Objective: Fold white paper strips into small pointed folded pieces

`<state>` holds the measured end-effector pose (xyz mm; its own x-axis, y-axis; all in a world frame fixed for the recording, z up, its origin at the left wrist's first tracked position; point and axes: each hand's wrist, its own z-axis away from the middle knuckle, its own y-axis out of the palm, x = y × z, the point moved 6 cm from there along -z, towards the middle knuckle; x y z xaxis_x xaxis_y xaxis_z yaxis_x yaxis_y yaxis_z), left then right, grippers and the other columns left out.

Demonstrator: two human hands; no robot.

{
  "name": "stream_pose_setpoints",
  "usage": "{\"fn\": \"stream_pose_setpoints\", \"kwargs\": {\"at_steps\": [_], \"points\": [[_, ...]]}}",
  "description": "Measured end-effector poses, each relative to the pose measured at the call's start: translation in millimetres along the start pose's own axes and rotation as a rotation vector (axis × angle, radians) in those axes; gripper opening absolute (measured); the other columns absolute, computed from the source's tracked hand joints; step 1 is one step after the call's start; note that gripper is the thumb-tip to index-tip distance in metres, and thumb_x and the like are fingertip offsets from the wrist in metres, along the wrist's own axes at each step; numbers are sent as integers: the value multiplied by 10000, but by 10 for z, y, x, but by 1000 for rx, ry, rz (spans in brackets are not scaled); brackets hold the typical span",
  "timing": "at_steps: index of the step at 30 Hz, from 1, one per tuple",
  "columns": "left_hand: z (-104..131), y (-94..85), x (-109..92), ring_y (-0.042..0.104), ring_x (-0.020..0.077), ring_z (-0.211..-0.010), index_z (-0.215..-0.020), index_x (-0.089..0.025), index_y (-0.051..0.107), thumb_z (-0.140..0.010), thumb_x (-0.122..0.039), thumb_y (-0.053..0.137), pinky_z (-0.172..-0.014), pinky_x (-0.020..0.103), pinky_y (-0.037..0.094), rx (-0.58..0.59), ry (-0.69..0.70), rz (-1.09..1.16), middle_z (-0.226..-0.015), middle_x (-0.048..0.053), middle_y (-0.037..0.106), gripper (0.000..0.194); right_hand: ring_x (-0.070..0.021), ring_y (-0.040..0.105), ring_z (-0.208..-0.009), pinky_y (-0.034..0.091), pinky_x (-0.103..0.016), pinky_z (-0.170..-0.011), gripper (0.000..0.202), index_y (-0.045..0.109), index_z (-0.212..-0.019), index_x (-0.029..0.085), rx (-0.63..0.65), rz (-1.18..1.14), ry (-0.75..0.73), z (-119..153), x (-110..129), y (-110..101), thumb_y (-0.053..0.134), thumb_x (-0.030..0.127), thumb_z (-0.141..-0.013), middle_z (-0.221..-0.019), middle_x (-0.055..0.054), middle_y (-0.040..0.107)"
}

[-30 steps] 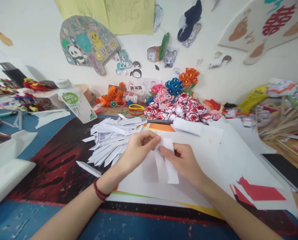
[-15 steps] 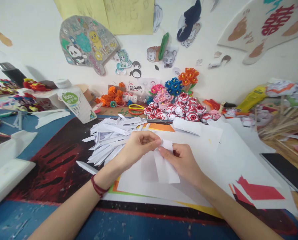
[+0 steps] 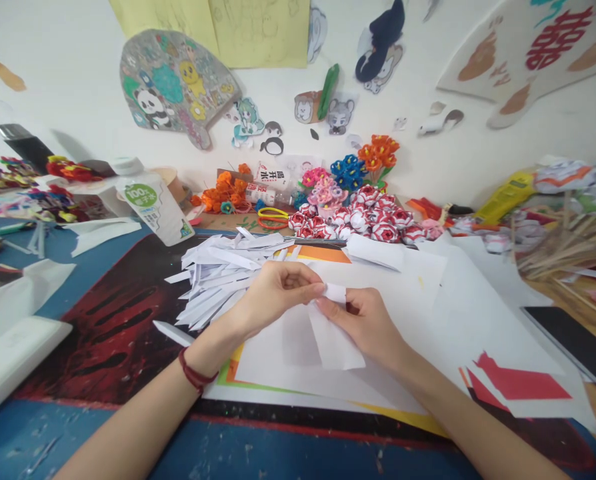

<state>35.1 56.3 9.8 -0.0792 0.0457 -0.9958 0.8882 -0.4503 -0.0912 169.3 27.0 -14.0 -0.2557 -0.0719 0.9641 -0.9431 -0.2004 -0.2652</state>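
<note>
Between my two hands is a small white paper piece [image 3: 337,343], its lower end hanging down toward me. My left hand [image 3: 285,293], with a dark red band at the wrist, pinches the paper's upper left edge between thumb and fingertips. From the right, my right hand [image 3: 365,320] grips the same piece, thumb on top and fingers curled behind it. Beneath both hands lie large white sheets [image 3: 278,367] with orange, yellow and green paper edges showing under them. A heap of folded white paper strips [image 3: 213,273] sits just beyond my left hand.
A white bottle [image 3: 151,203] stands at the back left. Red-and-white paper flowers [image 3: 373,217] and orange-handled scissors [image 3: 273,217] lie along the back. At right are a dark phone [image 3: 573,340] and red paper scraps [image 3: 523,380]. A white box-like object [image 3: 18,360] lies at left.
The paper's lower end has swung slightly right, and its top part shows a little less above my thumbs. Both hands keep their grip in nearly the same place.
</note>
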Motion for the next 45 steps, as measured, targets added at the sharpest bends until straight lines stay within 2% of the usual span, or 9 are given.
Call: {"fn": "stream_pose_setpoints", "kwargs": {"at_steps": [5,15,18,22,28,33,39,45], "points": [[6,3,-19,525,66,-568,-776,-130,682,-760,-299,716,-522,168,394,-15,27,-6,-631,-10,612,172,-70,270,-474,199,-218,-420,377,570,-623,136,25,-47,15,15,22,11,595,467,-804,-527,48,349],[22,-7,-69,510,77,-577,-763,-123,682,-765,-278,707,-527,183,383,-44,82,-83,-636,2,602,157,-66,266,-483,195,-221,-430,422,479,-553,151,41,-35,1,20,34,20,604,468,-803,-526,50,324],[28,-5,-85,509,82,-584,-774,-122,680,-773,-283,696,-536,189,386,-60,93,-102,-638,0,595,162,-70,294,-483,214,-222,-433,406,523,-586,141,52,-70,33,26,30,23,607,475,-801,-529,46,353],[26,9,-118,507,92,-611,-766,-117,668,-823,-291,632,-562,201,391,-66,109,-172,-663,7,594,187,-80,342,-487,256,-226,-443,388,593,-665,135,70,-134,66,33,38,30,599,497,-806,-548,35,415],[41,13,-188,473,97,-619,-765,-134,644,-840,-283,605,-572,212,367,-89,194,-327,-671,0,583,172,-70,281,-478,210,-225,-430,430,468,-560,161,36,-50,38,18,12,10,610,488,-799,-523,55,332],[62,8,-241,482,105,-639,-771,-142,620,-869,-267,551,-588,218,365,-137,255,-404,-692,5,583,172,-80,333,-503,259,-225,-446,385,509,-597,156,58,-42,25,12,-2,27,609,464,-805,-563,38,393],[78,55,-223,424,85,-570,-730,-154,548,-888,-247,495,-542,207,325,-155,264,-521,-617,-35,496,191,-70,266,-489,201,-220,-425,457,380,-524,178,-5,-13,-4,22,23,5,614,463,-794,-527,57,293],[108,91,-203,317,68,-516,-613,-162,397,-911,-254,439,-515,218,249,-177,323,-665,-542,-64,356,315,-72,264,-501,198,-221,-430,442,390,-546,177,10,-27,-10,41,31,24,614,464,-797,-536,55,298]]}}
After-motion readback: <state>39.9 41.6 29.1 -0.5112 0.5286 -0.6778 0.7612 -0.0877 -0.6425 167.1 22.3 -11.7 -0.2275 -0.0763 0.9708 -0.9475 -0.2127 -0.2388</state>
